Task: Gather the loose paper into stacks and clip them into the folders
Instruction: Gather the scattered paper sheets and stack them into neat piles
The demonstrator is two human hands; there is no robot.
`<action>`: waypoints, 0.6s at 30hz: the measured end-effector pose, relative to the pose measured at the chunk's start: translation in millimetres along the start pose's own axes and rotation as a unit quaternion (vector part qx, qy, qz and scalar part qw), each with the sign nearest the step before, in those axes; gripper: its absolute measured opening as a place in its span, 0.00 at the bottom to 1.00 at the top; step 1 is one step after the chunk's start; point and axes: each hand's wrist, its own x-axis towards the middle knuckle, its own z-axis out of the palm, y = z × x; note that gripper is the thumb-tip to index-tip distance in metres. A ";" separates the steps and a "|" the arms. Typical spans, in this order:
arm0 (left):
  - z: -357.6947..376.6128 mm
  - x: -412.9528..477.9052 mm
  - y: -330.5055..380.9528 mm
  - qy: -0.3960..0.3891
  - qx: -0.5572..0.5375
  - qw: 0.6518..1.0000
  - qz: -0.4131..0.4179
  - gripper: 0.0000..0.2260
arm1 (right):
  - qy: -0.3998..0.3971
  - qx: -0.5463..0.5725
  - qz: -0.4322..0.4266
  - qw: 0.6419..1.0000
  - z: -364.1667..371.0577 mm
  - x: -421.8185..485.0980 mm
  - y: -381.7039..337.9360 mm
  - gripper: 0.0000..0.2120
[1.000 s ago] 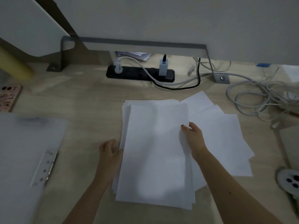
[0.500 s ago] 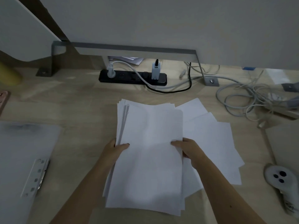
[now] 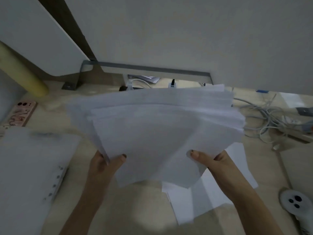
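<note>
A thick stack of white paper [image 3: 155,133] is lifted off the desk and tilted up toward me, its far edge fanned out. My left hand [image 3: 103,163] grips its lower left edge, thumb on top. At the lower right edge, my right hand [image 3: 210,160] grips the stack the same way. A few loose white sheets [image 3: 211,197] lie flat on the desk beneath and to the right. An open translucent folder [image 3: 28,175] with a metal clip strip [image 3: 55,182] lies at the left.
A tangle of grey cables [image 3: 271,119] lies at the right. A white controller [image 3: 294,202] sits at the lower right edge. A phone in a pink case [image 3: 22,114] lies at the far left, a power strip [image 3: 125,88] behind the stack, under a grey metal bracket [image 3: 152,67].
Both hands have gripped the stack's sides and raised it off the desk, tilting it upright. A few sheets stayed on the desk. The camera has moved closer.
</note>
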 end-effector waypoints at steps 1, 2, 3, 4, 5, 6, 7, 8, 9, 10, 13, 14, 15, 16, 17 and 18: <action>-0.8 -1.7 4.4 -0.005 0.003 1.000 0.018 0.17 | -0.003 -0.011 -0.009 1.000 0.4 -2.2 -1.9 0.12; -2.5 -4.0 4.6 -0.021 0.005 0.999 0.027 0.11 | 0.000 -0.017 -0.008 1.000 -0.5 -3.6 -2.1 0.15; -4.9 -5.6 3.2 -0.027 0.001 0.999 0.028 0.12 | 0.002 -0.022 -0.009 1.000 -1.8 -5.3 -1.1 0.16; -5.8 -6.0 0.3 -0.027 0.001 0.999 0.031 0.24 | 0.003 -0.028 -0.008 1.000 -3.0 -6.3 -0.1 0.16; -4.8 -6.3 -1.7 -0.025 0.002 0.999 0.026 0.32 | 0.003 -0.032 -0.008 0.999 -5.0 -6.0 2.3 0.18; -2.6 -6.0 -2.1 -0.023 -0.003 0.999 0.024 0.34 | 0.005 -0.035 -0.008 0.999 -5.3 -5.4 4.2 0.21; 0.5 -6.1 -1.6 -0.027 0.008 0.999 0.030 0.32 | 0.009 -0.036 -0.009 0.999 -5.5 -3.7 8.4 0.23; 4.7 -7.2 -0.4 -0.034 0.020 0.999 0.035 0.28 | 0.016 -0.035 -0.008 0.999 -2.7 -2.5 11.2 0.25; 8.8 -7.1 -0.6 -0.039 0.025 0.998 0.041 0.26 | 0.022 -0.030 -0.010 0.999 -0.3 -0.8 14.8 0.25; 11.2 -7.2 -0.7 -0.048 0.026 0.998 0.043 0.25 | 0.031 -0.020 -0.012 0.999 2.8 -0.1 16.5 0.25; 10.5 -8.7 -6.9 -0.043 0.027 0.998 0.045 0.23 | 0.058 0.003 -0.034 0.998 4.5 -1.9 20.9 0.20; 9.0 -11.0 -8.4 -0.029 0.030 0.998 0.044 0.21 | 0.064 0.001 -0.035 0.997 3.8 -4.0 21.6 0.18; 8.2 -13.4 -10.8 -0.015 0.033 0.998 0.042 0.19 | 0.066 -0.005 -0.030 0.997 3.3 -5.1 24.7 0.17; 8.3 -16.2 -13.0 -0.009 0.044 0.998 0.036 0.16 | 0.067 -0.010 -0.021 0.997 4.0 -7.1 28.0 0.16; 10.5 -19.0 -16.5 -0.016 0.052 0.998 0.033 0.12 | 0.068 -0.015 -0.014 0.997 4.5 -8.1 33.3 0.16; 13.8 -21.6 -18.7 -0.027 0.059 0.998 0.023 0.10 | 0.073 -0.016 -0.009 0.997 7.0 -8.1 35.8 0.15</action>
